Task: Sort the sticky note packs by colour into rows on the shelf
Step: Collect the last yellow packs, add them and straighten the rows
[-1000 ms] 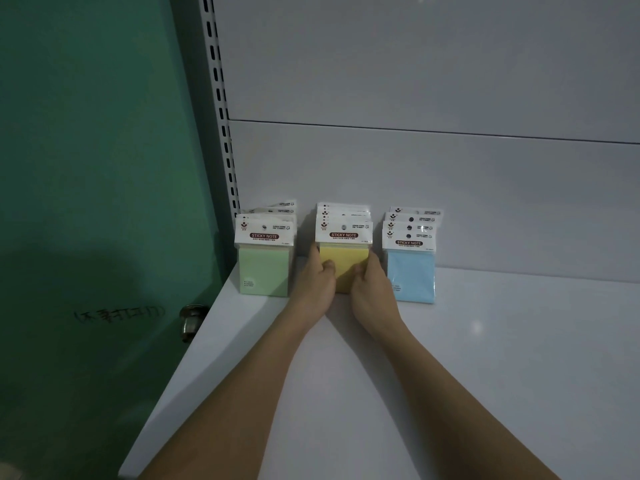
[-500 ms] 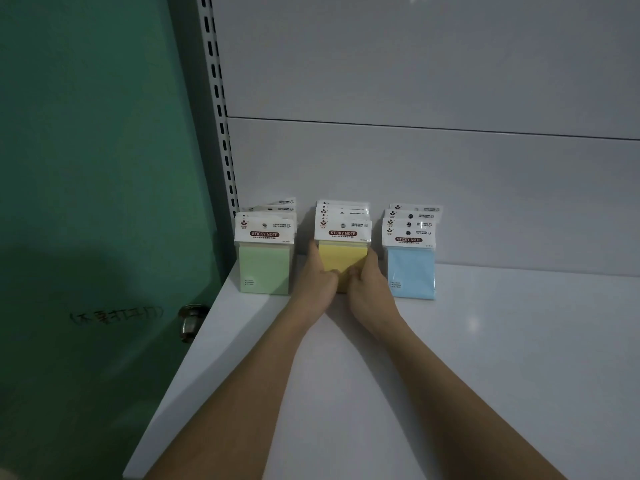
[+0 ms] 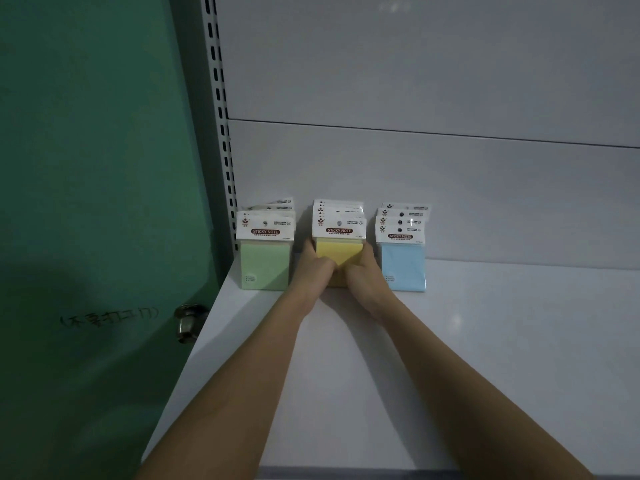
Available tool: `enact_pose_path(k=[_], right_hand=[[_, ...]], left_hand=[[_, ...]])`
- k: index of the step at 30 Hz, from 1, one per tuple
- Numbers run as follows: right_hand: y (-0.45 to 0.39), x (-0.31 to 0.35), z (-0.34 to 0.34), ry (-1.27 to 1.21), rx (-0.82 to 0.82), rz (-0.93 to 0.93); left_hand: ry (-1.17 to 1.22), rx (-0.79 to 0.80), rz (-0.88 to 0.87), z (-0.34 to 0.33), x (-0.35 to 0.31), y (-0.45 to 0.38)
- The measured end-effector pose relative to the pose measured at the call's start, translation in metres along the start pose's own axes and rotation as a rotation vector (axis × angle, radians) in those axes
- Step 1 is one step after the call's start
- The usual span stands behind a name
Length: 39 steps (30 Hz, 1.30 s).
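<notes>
Little has moved: my left hand and right hand still clasp the yellow packs at the shelf's back edge, between green and blue, so I judge sorting nearly finished.

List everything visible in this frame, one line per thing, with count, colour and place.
green sticky note packs: one row, several, exact count unclear, shelf's left end
yellow sticky note packs: one row, middle, gripped from both sides
blue sticky note packs: one row, right of the yellow
shelf: one, white
slotted upright: one, white, left of the back panel
door: one, green, far left
door knob: one, metal
left hand: grips yellow front pack
right hand: grips same pack
</notes>
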State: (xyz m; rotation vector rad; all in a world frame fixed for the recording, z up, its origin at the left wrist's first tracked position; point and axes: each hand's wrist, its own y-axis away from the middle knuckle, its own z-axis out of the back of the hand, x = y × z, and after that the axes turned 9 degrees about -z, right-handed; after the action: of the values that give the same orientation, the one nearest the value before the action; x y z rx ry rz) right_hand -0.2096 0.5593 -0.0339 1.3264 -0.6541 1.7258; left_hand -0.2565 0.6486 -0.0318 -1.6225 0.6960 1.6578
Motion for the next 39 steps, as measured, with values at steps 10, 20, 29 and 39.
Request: enact_pose_path(k=[10, 20, 29, 39], right_hand=[[0.022, 0.012, 0.040, 0.012, -0.217, 0.184], [0.004, -0.022, 0.122, 0.194, -0.229, -0.070], [-0.025, -0.035, 0.114, 0.185, -0.026, -0.085], [-0.031, -0.051, 0.111, 0.023, -0.189, 0.202]], left_hand=[[-0.140, -0.193, -0.372, -0.027, -0.027, 0.044], [-0.080, 0.108, -0.135, -0.109, -0.007, 0.041], [-0.216, -0.101, 0.002, -0.121, 0.002, -0.003], [-0.228, -0.219, -0.195, -0.119, 0.016, -0.013]])
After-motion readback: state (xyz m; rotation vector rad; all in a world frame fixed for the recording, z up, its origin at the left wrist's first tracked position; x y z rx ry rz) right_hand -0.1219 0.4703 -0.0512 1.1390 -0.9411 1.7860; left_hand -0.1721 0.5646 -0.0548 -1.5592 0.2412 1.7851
